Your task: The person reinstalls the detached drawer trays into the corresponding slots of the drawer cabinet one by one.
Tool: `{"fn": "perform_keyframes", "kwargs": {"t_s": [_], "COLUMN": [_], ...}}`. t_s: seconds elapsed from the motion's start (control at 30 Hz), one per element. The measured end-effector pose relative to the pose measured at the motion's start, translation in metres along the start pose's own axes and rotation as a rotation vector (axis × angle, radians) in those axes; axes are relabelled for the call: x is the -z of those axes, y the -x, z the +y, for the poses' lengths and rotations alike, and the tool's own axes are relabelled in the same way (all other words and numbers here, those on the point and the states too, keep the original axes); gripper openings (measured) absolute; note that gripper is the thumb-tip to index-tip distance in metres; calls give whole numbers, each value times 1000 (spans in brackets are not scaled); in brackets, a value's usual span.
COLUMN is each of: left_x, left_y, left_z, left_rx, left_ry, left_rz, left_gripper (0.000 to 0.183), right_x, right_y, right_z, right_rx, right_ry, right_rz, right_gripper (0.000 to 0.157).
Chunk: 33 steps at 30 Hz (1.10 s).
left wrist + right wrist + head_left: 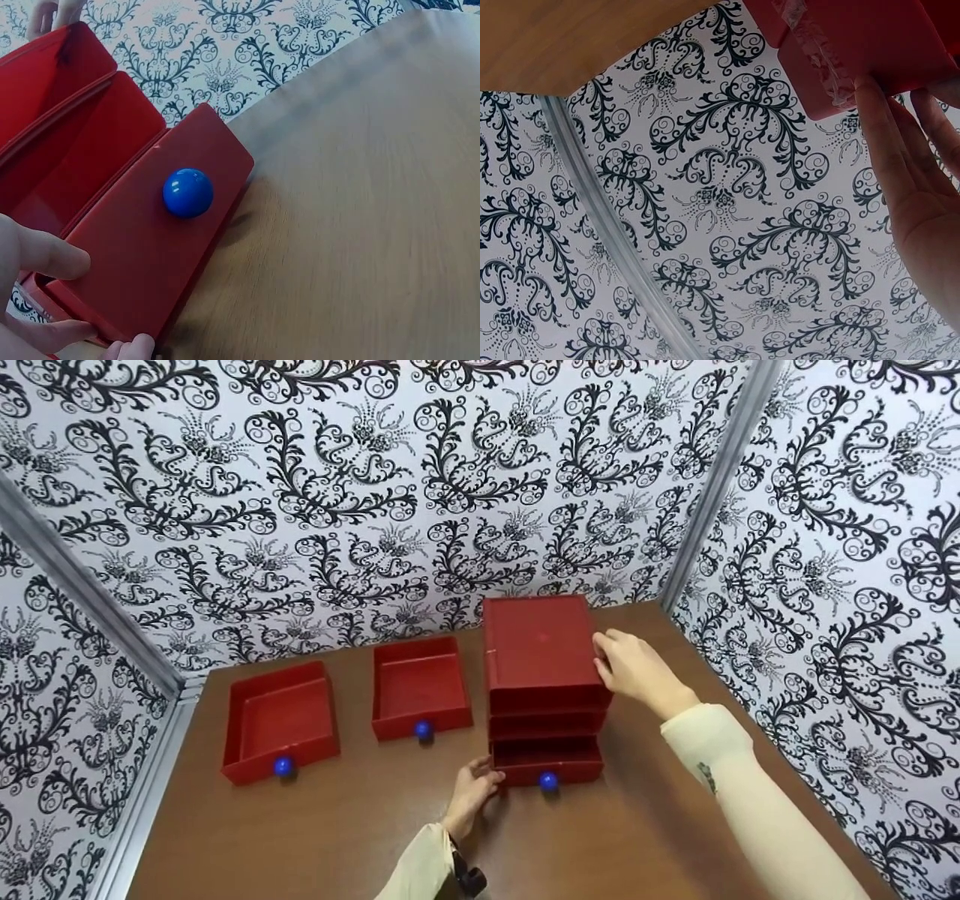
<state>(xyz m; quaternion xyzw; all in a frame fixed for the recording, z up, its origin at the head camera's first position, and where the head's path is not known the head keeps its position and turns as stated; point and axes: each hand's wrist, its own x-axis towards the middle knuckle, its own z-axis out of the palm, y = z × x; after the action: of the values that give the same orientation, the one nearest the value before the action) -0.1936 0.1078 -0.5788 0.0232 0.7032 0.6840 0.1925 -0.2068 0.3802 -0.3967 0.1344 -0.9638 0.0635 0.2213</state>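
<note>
A red cabinet (pixel 540 641) stands on the table, its bottom drawer (pixel 517 775) pulled slightly out. A round blue knob (pixel 187 193) sits on that drawer's front. My left hand (pixel 472 795) grips the drawer's left front corner; one digit lies over the front panel and other fingertips curl at its left end. My right hand (pixel 637 667) rests against the cabinet's upper right side, near the top edge. In the right wrist view its fairly straight fingers (pixel 881 142) touch the red side wall, beside a strip of clear tape (pixel 821 56).
Two loose red drawers with blue knobs lie to the left: one nearer drawer (pixel 450 712) beside the cabinet and another drawer (pixel 322 746) farther left. Above the bottom drawer, the cabinet has open slots (pixel 547 725). Patterned walls (pixel 360 510) enclose the brown table (pixel 337 825).
</note>
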Motion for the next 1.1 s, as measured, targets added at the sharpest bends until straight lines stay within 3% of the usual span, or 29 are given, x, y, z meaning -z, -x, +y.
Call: {"fn": "perform_keyframes", "kwargs": {"t_s": [0.4,0.53,0.6,0.77,1.1], "left_x": [-5,-6,-5,-2,-3], "left_y": [-15,-5,-7,-27,-35], "left_z": [-3,15,15,-4,-6], "left_rx": [-87,-115,-124,-159,-174], "left_ry": [9,-33,-47,-99,-120], "left_rz": [115,138,149,166,177], "left_gripper": [48,42,38,35,33], "right_x": [0,-1,-1,-2,-2], "right_y": [0,-1,-1,-2,-1], "right_z": [0,0,0,0,1], "right_rx": [19,10,6,-3,-8], "right_ry": [-6,-8,-6,-8,-4], "right_rz": [26,10,2,-7,-12], "right_gripper": [15,12,10,11,13]}}
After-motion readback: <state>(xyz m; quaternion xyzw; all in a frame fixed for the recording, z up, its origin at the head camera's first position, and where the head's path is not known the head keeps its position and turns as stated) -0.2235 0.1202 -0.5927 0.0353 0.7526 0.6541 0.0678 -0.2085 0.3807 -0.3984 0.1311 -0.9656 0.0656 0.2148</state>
